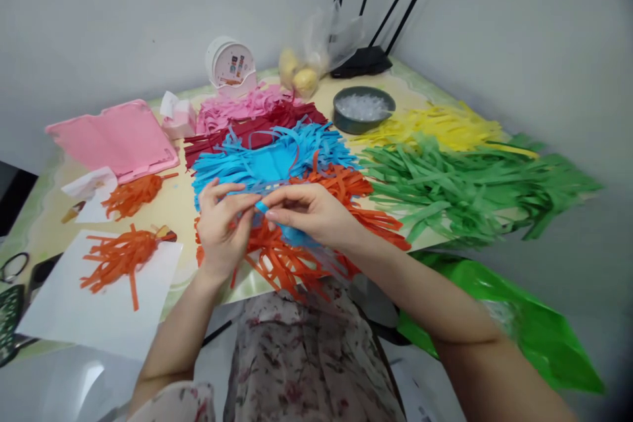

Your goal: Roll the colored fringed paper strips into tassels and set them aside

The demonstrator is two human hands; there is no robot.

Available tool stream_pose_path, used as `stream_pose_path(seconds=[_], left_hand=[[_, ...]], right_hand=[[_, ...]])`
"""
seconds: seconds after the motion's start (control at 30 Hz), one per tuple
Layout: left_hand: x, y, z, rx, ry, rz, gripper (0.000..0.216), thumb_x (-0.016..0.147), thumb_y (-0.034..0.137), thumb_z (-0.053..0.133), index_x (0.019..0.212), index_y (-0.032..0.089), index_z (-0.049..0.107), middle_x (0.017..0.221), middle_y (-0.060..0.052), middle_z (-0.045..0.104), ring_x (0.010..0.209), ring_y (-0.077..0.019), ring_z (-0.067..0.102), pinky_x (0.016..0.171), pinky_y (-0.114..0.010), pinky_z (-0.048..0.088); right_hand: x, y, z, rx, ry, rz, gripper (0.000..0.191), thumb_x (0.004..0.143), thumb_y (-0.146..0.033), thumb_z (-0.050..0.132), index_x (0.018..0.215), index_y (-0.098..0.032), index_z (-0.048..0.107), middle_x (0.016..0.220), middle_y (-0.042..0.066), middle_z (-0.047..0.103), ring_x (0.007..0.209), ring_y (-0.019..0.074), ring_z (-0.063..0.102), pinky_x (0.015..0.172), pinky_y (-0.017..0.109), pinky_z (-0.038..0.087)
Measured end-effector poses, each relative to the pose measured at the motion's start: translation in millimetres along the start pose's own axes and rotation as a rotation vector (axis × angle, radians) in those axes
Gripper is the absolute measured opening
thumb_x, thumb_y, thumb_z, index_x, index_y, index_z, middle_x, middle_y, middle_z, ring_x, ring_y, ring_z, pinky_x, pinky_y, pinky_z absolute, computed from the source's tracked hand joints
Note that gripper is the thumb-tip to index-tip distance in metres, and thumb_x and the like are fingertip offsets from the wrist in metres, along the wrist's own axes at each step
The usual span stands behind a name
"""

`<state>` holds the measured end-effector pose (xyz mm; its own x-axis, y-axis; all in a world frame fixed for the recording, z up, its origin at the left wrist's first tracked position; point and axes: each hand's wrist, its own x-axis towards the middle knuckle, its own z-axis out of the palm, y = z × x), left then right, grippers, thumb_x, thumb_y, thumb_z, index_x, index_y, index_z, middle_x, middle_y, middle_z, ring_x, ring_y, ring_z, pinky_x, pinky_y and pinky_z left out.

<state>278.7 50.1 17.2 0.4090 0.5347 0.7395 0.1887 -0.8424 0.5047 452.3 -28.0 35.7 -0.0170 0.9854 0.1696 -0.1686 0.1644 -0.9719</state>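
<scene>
My left hand point(222, 227) and my right hand point(311, 212) meet above the front of the table, each pinching with thumb and fingertips. Between them shows a small piece of bright blue strip point(261, 207), gripped from both sides. Beneath the hands lies a pile of orange fringed strips point(284, 256), with some blue material partly hidden by my right hand. Just behind spreads a sheet of blue fringe point(270, 161). Two orange tassels sit to the left: one tassel point(121, 257) on white paper point(54, 303), the other tassel point(132, 196) farther back.
Dark red fringe point(257, 128) and pink fringe point(242, 107) lie behind the blue. Green fringe point(459, 184) and yellow fringe point(440, 128) cover the right side. A dark bowl point(353, 124), a black router point(363, 62), a pink folder point(116, 138) and a green bag point(539, 336) stand around.
</scene>
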Motion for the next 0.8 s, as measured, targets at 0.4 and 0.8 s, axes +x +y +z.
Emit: stream_pose_path(seconds=[0.4,0.8], left_hand=[[12.7,2.0,30.5,-0.506,0.145,-0.482,0.017,0.089,0.036,0.074,0.096,0.023,0.082,0.108,-0.006,0.080,0.110,-0.0242,0.074,0.098,-0.036,0.057],[33.0,-40.6,15.8,-0.767,0.403,-0.813,0.034,0.065,0.040,0.088,0.083,0.019,0.069,0.074,0.001,0.071,0.077,-0.0157,0.071,0.073,-0.027,0.056]], right_hand=[[27.3,4.9,-2.8,-0.502,0.199,-0.428,0.004,0.094,-0.025,0.064,0.094,-0.021,0.065,0.095,0.003,0.075,0.089,0.0156,0.070,0.082,0.028,0.055],[123.8,-1.6,-280.4,-1.202,0.546,0.181,0.040,0.092,-0.026,0.060,0.058,-0.006,0.066,0.070,0.013,0.070,0.089,0.0196,0.072,0.087,0.028,0.048]])
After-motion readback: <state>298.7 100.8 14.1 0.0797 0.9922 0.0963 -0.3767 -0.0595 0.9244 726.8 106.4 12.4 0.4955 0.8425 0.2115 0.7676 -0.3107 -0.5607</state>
